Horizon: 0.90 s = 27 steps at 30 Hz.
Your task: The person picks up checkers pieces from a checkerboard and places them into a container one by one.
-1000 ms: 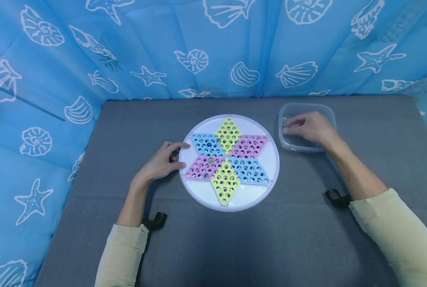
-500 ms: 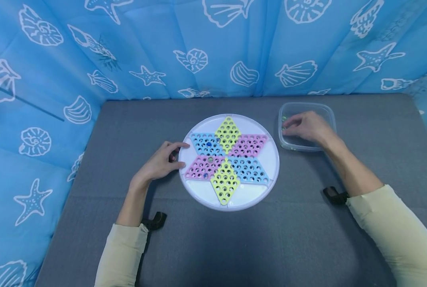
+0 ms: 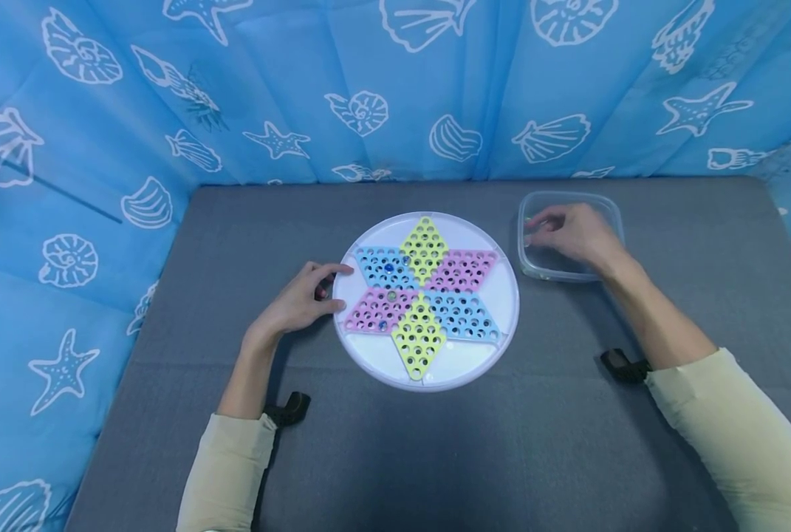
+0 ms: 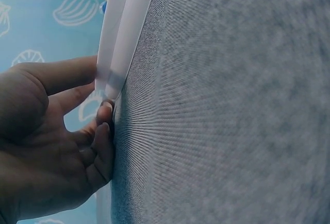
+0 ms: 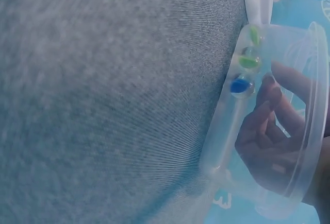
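A round white Chinese checkers board [image 3: 355, 355] with yellow, pink and blue star points lies on the table. My left hand [image 3: 295, 299] is at its left edge, index finger and thumb resting on the rim. In the left wrist view the lower fingers curl beside the rim [image 4: 121, 38]. Inside a clear plastic tub [image 3: 561, 278] is my right hand [image 3: 577, 233], thumb and forefinger apart. The right wrist view shows a blue marble [image 5: 240, 85] and a green marble [image 5: 249, 59] near those fingertips. No held marble is visible.
Several marbles sit in the board's left half, among them a dark blue marble [image 3: 389, 268] and a green marble [image 3: 391, 296]. Grey cloth [image 3: 488, 458] covers the table. A blue seashell curtain [image 3: 422, 96] hangs behind and at the left.
My right hand stays in the tub and its fingers shift slightly, the forefinger lifting a little from the thumb. My left hand and the marbles on the board keep their places.
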Available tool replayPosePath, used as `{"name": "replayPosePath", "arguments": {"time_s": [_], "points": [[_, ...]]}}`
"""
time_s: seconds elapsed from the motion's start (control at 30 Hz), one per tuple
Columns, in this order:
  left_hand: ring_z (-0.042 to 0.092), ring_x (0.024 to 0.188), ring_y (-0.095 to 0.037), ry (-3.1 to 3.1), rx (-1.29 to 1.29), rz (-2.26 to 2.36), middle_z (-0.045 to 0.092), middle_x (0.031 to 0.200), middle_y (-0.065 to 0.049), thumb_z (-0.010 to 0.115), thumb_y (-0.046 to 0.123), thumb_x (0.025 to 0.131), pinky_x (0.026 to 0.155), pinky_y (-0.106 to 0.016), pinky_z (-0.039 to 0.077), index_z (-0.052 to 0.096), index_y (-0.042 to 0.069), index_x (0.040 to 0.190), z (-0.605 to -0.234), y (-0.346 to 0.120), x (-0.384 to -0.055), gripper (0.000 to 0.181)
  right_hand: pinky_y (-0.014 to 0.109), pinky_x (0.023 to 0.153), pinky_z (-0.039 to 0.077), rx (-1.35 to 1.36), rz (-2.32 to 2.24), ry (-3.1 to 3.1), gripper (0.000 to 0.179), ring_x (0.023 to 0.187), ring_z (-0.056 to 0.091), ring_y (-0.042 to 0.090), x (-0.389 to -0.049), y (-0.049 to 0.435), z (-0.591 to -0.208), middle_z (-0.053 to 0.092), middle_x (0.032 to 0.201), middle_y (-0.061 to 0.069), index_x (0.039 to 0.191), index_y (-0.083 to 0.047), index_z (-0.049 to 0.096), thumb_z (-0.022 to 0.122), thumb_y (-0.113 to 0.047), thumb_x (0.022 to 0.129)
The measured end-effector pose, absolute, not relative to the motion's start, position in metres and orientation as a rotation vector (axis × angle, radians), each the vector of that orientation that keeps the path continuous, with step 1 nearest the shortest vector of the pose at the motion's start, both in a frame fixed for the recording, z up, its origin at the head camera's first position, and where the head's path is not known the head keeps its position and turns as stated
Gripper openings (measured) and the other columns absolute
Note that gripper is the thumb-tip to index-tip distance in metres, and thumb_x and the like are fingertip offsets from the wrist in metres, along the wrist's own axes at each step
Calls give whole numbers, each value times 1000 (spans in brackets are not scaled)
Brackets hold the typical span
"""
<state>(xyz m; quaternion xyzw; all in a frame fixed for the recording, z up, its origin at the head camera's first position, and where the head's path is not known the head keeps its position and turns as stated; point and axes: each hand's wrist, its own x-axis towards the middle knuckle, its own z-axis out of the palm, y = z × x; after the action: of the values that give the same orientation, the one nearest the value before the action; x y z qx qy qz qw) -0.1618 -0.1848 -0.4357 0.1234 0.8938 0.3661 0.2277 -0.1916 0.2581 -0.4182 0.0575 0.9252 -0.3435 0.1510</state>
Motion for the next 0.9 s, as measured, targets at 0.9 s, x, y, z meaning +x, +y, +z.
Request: {"name": "replayPosePath", "arguments": {"time_s": [0.9], "points": [[45,90,-26,2477,333,991,41,119,-15,72,12,91,75,-37,38,53,19,143,-436,-185,-164,56,35,69,44,-30,-1181,2916,28,86,60,24,-169,220,-386,66,101,13,117,-7,68,69,-23,94]]}}
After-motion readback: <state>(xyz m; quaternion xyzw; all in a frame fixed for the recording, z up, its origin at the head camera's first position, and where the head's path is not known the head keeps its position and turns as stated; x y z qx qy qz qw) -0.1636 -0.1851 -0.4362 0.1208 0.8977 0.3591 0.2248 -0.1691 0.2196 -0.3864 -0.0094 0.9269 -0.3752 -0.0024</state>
